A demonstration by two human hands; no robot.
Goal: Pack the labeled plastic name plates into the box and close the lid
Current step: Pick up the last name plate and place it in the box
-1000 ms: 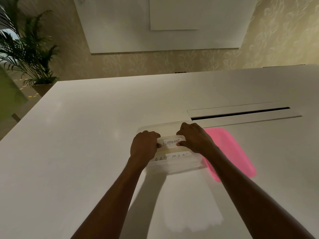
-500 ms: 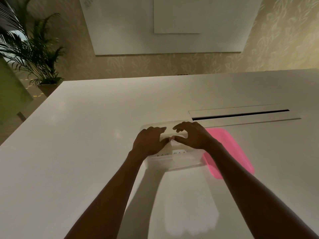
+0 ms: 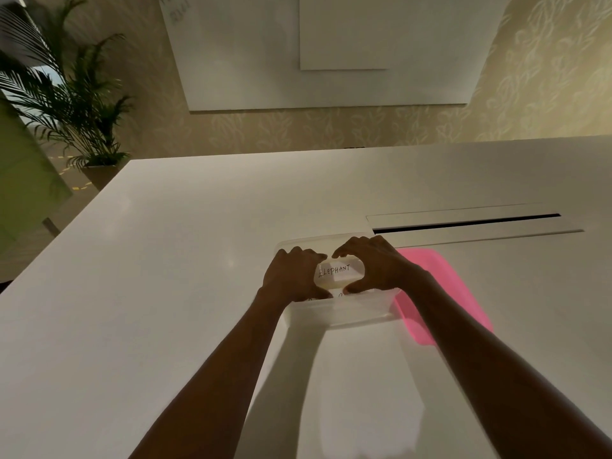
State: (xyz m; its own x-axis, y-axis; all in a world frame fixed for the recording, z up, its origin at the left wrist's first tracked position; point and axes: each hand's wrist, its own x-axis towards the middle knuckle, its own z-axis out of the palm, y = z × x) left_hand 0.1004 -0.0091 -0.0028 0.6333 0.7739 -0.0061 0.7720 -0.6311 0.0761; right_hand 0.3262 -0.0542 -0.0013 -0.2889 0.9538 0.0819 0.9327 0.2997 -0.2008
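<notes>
Two bare hands meet over a clear plastic box (image 3: pixel 344 313) that sits on a white table (image 3: pixel 165 276). The left hand (image 3: pixel 293 276) and the right hand (image 3: pixel 374 265) curl toward each other inside the box's open top, fingers arched above and thumbs below, so that together they frame a white name plate (image 3: pixel 336 273) marked ELEPHANT in dark handwriting. Each hand is partly curled, and the fingertips and thumbs touch the plate's left and right ends; whether they truly pinch it or merely press on it cannot be told from this angle. The plate lies roughly level within the box, its lettering facing up. Just under it, at the near side, a sliver of another plate (image 3: pixel 339 295) peeks out between the thumbs (its writing is too hidden to read).

The box's near wall is see-through and stands toward the viewer, and both forearms reach in over it. A pink lid (image 3: pixel 440 293) lies flat on the table just to the right of the box, partly covered by the right forearm, its left edge touching or nearly touching the box.

Farther back on the table is a long dark slot (image 3: pixel 463 223) set in a recessed panel. Beyond the table's far left corner stands a potted palm (image 3: pixel 69 104), and a large white board (image 3: pixel 314 51) hangs on the patterned wall.
</notes>
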